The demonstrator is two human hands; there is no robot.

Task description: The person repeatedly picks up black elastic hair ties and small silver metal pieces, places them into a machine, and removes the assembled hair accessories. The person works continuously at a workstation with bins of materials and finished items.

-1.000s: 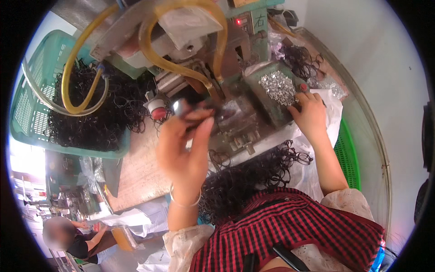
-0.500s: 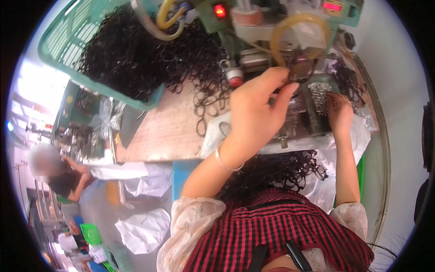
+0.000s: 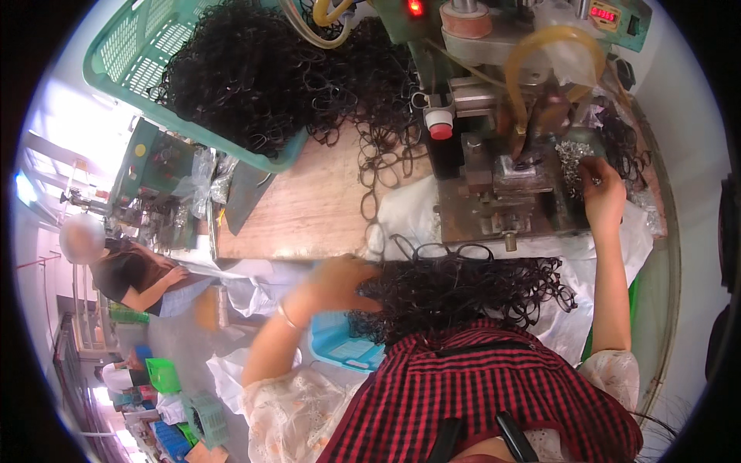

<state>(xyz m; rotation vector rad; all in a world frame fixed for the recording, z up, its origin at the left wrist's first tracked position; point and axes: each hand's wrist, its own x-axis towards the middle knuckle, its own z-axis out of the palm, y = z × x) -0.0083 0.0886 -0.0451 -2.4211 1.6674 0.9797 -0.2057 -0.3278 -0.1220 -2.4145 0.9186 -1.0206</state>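
My left hand [image 3: 340,284], smeared a little by motion, is at the left side of a heap of black eyeglass frames [image 3: 463,289] near my lap. Its thumb and fingers are apart, and nothing shows between them. On the right, my right hand [image 3: 603,193] is at a pile of small silvery metal parts [image 3: 571,160], fingertips pinched together. What they pinch is too small to make out. Between the hands stands a bench machine [image 3: 525,174] with a metal fixture and a curved yellow hose [image 3: 513,65].
A green basket [image 3: 266,163] heaped with black frames [image 3: 231,77] stands back left, frames spilling onto the wooden table [image 3: 301,204]. A red button [image 3: 441,131] is on the machine. Below the table sits a blue basket [image 3: 340,351]. Another person [image 3: 131,270] sits far left.
My left hand has left the machine's fixture and come down and left to the heap of frames. My right hand stays at the metal parts. The view has shifted slightly.
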